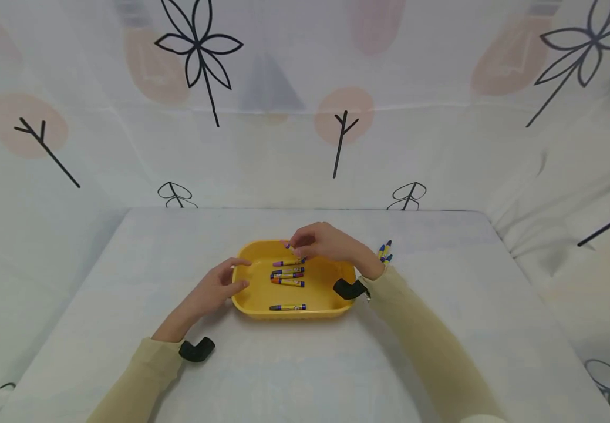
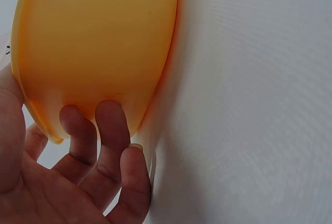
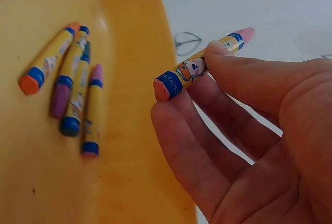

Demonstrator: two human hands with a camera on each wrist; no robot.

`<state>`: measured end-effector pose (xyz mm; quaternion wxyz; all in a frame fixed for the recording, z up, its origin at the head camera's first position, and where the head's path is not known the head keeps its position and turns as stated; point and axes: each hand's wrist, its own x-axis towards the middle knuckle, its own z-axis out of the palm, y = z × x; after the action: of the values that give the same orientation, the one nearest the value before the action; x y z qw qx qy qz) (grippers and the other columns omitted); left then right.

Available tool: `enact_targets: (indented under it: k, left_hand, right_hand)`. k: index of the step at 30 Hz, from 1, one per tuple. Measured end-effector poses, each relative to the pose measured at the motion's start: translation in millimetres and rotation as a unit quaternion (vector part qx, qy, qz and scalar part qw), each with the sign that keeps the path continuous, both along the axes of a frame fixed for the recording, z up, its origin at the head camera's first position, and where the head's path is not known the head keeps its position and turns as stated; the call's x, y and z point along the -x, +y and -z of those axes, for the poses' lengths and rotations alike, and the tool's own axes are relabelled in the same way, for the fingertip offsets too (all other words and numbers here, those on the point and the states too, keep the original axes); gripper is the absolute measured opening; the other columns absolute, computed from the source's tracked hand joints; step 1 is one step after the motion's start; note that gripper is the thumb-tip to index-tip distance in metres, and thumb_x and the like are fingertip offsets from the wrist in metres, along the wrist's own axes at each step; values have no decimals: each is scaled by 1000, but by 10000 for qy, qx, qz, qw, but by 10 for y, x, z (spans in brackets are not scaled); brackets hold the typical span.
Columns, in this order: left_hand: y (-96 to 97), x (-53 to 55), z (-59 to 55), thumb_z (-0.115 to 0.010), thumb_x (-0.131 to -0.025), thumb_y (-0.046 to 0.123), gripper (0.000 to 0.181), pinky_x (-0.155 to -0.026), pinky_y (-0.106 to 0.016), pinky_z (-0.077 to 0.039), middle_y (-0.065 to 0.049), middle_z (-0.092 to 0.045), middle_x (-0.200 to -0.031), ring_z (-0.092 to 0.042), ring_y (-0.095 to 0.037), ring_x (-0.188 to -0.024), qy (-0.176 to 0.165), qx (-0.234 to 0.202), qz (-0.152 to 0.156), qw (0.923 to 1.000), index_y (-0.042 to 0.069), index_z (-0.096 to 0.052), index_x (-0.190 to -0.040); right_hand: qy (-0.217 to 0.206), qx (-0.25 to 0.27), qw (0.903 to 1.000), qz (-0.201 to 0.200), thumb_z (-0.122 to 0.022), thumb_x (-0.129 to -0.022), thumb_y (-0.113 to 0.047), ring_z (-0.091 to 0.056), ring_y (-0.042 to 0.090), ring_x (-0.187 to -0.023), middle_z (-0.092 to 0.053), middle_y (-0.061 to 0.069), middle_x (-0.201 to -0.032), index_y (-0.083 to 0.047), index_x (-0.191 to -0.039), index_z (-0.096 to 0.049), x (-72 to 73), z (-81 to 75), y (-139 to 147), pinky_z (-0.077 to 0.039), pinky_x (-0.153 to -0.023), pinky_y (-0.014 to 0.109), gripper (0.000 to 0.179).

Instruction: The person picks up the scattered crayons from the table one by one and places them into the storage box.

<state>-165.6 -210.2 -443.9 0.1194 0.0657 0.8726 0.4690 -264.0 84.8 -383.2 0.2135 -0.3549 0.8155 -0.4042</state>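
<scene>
Beige-sleeved left hand [image 1: 215, 288], fingers parted, grips the left end of a yellow tray [image 1: 317, 298], lower centre of the frame. Crayons [image 1: 289, 282] lie inside it. Higher up, a right hand [image 1: 328, 242] pinches a pink-tipped crayon [image 3: 193, 68] over the tray's far side. Right of centre, more crayons [image 1: 387, 247] lie on the white tabletop [image 1: 305, 376].

A pink crayon [image 3: 192, 70] is slanting at twelve o'clock over a yellow tray [image 1: 320, 296]; five crayons [image 1: 287, 282] are lying inside.

You, 2 hands [image 1: 220, 283] at 1 yellow tray [image 1: 294, 314]: 5 crayons [image 1: 287, 283] inside, 1 crayon [image 3: 194, 68] in your R hand [image 1: 331, 242], 3 vis. crayons [image 1: 387, 249] right.
</scene>
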Motion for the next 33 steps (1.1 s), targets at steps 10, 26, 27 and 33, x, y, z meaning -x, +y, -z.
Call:
enact_targets:
  k: [10,26,27,33]
  left_hand:
    - [4,4,2,-66,-96,22,42,-112,-61,-27,-17,-35,-157,-32,-45,-141,39,-44,21,10000,18,-53,-136]
    - [-7,16,-17,-66,-96,23,42,-112,-62,-27,-17,-36,-156,-33,-44,-141,135,-23,87,9999,16,-53,-136]
    - [-9,16,-13,-66,-96,22,43,-111,-62,-27,-17,-35,-156,-33,-44,-141,138,-34,97,9999,16,-53,-136]
    - [-13,12,11,-66,-96,23,43,-112,-62,-27,-17,-36,-156,-33,-44,-141,95,-81,84,9999,16,-53,-137]
  right_hand:
    - [-55,-551,9969,-566,-70,-94,-13,-63,13,-84,-70,-1,-94,-8,-106,-72,-22,173,-236,-54,-78,26,13]
    - [-439,-1214,9872,-937,-80,-84,-11,-62,7,-74,-73,-5,-85,-9,-91,-79,-79,233,-288,-53,-72,22,8]
    - [-429,-1214,9872,-937,-80,-84,-11,-63,7,-74,-73,-5,-85,-8,-92,-79,-79,236,-288,-53,-71,22,8]
    - [-349,-1043,9898,-902,-79,-85,-11,-63,8,-75,-73,-6,-87,-8,-95,-79,-80,238,-251,-54,-71,23,10]
